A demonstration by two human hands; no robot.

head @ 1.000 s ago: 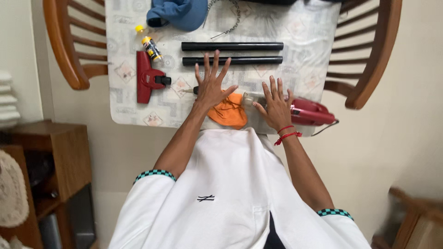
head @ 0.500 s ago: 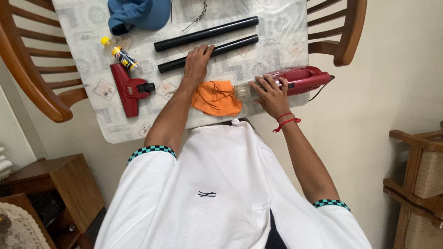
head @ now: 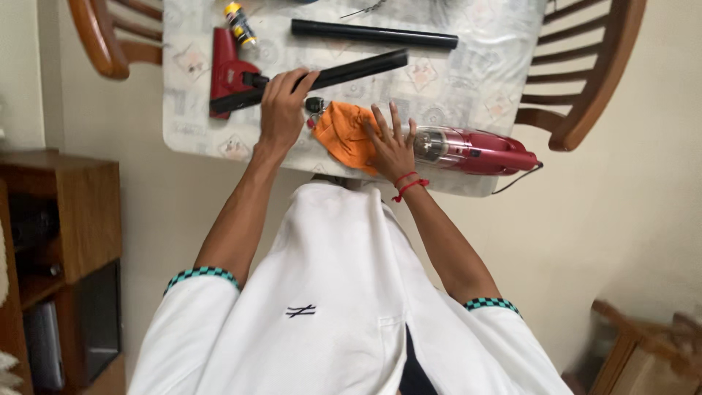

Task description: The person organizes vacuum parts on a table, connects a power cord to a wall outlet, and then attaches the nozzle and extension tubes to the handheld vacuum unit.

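Left hand (head: pixel 281 110) fingers wrapped round black tube (head: pixel 344 72), tilted beside orange cloth (head: pixel 344 133); right hand (head: pixel 391 146) fingers splayed flat on cloth. Risk: swinging tube end strikes red floor nozzle (head: pixel 227 69).

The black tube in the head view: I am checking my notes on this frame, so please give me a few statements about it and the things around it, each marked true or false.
1. The left hand grips the nearer black tube. True.
2. The right hand holds the red handheld vacuum up off the table. False: the hand lies flat, fingers spread, on the orange cloth, and the vacuum rests on the table beside it.
3. A second black tube lies on the table, untouched. True.
4. The red floor nozzle lies to the right of the vacuum. False: it is at the table's left end, near the held tube's lower end.
5. Wooden chairs stand at both sides of the table. True.
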